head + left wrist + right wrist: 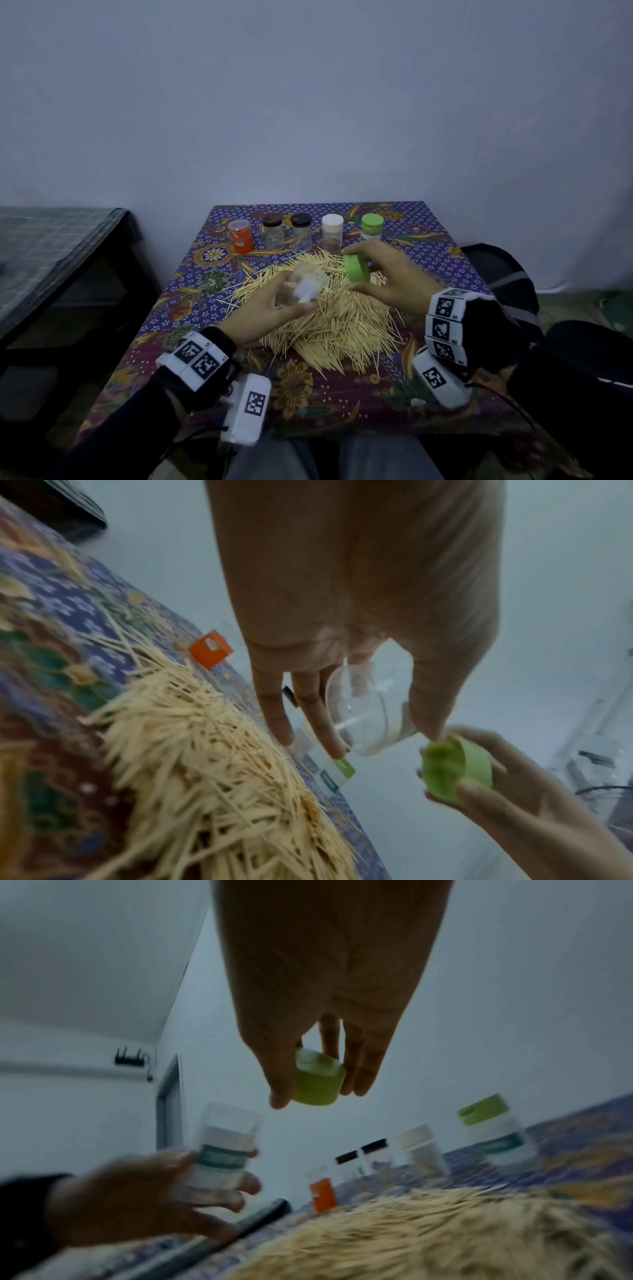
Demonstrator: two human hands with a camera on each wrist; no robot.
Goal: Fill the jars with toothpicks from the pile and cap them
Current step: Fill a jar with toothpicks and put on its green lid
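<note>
My left hand (274, 305) grips a clear plastic jar (305, 284) with a white and teal label, lifted above the toothpick pile (329, 315). The left wrist view shows the clear jar (359, 710) between the thumb and fingers, seemingly with no toothpicks inside. The jar (222, 1150) stands uncapped in the right wrist view. My right hand (383, 274) pinches a green cap (356, 269) just to the right of the jar, a short gap between them. In the wrist views the green cap (455, 769) (318, 1080) sits between thumb and fingers.
A row of jars stands at the table's far side: an orange-labelled jar (240, 236) without a cap, two dark-capped jars (273, 230) (301, 230), a white-capped jar (332, 232) and a green-capped jar (372, 226). A patterned cloth (301, 390) covers the table. A dark bench (61, 246) stands left.
</note>
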